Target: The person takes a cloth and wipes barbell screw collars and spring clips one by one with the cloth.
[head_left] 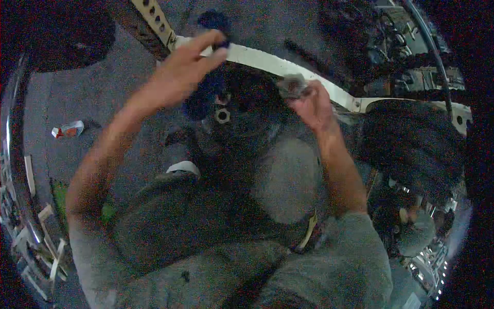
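My left hand (188, 69) reaches over the left part of a white curved bar (267, 61). Its fingers are bent and apart, next to a dark blue part (213, 20) that shows above and below the bar. Whether they touch it is hard to tell in the blur. My right hand (315, 105) pinches a grey, blurred piece (293, 86) in front of the bar; its exact kind cannot be made out. Below the left hand, a hex nut (222, 116) stands out against the dark parts.
A perforated pale strip (154, 20) meets the bar at the upper left. Black tyre-like bulk (411, 144) lies on the right. A crumpled wrapper (68, 129) rests on the grey floor at left. Another person (416, 229) appears at the lower right.
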`<state>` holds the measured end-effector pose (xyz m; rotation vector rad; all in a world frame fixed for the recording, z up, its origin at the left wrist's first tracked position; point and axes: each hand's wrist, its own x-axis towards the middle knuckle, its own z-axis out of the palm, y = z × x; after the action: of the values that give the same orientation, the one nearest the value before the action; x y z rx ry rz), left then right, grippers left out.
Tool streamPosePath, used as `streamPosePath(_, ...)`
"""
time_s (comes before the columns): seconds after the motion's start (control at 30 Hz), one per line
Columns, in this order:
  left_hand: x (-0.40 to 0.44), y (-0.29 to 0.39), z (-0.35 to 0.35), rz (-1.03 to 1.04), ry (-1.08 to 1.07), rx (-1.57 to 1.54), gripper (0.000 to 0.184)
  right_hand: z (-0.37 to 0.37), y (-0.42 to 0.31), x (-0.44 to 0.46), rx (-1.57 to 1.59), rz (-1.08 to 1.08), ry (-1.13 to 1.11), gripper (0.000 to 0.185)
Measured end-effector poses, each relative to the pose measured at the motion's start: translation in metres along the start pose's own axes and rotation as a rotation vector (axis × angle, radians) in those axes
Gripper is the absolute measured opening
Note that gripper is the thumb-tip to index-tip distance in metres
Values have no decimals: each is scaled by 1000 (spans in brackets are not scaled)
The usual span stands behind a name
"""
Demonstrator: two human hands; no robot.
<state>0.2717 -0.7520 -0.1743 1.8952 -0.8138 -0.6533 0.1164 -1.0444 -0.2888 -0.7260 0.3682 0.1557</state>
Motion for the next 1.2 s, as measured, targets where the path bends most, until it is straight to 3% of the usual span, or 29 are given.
streamPosePath(0.07,6,9,16,191,-58,207,48,57,-3,12,-107,67,-62,38)
streamPosePath(0.1,8,11,30,330,-58,330,43,81,1,14,-146,81,57,39)
streamPosePath(0.17,-11,52,51,182,-274,513,38,129,17,3,-217,105,299,40)
streamPosePath(0.2,-26,54,60,252,-196,610,42,166,26,-17,-228,12,412,40)
streamPosePath(0.27,-34,53,65,187,-204,670,53,189,29,-26,-186,-21,515,41)
streamPosePath(0.37,-40,51,60,144,-289,685,60,156,44,13,-33,155,489,43)
streamPosePath(0.4,-44,51,60,128,-335,663,62,101,67,41,42,16,453,44)
streamPosePath(0.5,-61,48,62,132,-329,590,61,123,52,38,224,-199,384,47)
streamPosePath(0.6,-45,53,47,195,-332,628,57,158,34,24,179,-107,342,54)
streamPosePath(0.7,-32,42,38,534,-193,731,49,143,51,36,189,-16,260,56)
streamPosePath(0.73,-31,39,33,550,-238,614,44,144,57,36,207,-15,216,54)
streamPosePath(0.77,-30,31,29,576,-150,535,43,143,62,36,224,-15,172,53)
streamPosePath(0.83,-25,4,19,633,21,381,43,127,60,42,280,188,98,43)
streamPosePath(0.87,-20,-9,13,642,176,350,44,141,56,42,311,160,55,41)
streamPosePath(0.9,-18,-20,9,496,273,311,52,150,52,40,343,132,12,39)
streamPosePath(0.97,-15,-29,7,397,410,279,58,154,46,35,337,146,-35,41)
streamPosePath(1.07,-10,-50,22,17,160,-80,66,151,50,34,341,149,-97,43)
streamPosePath(1.2,-2,-64,33,-45,155,-171,65,146,56,38,275,155,-43,43)
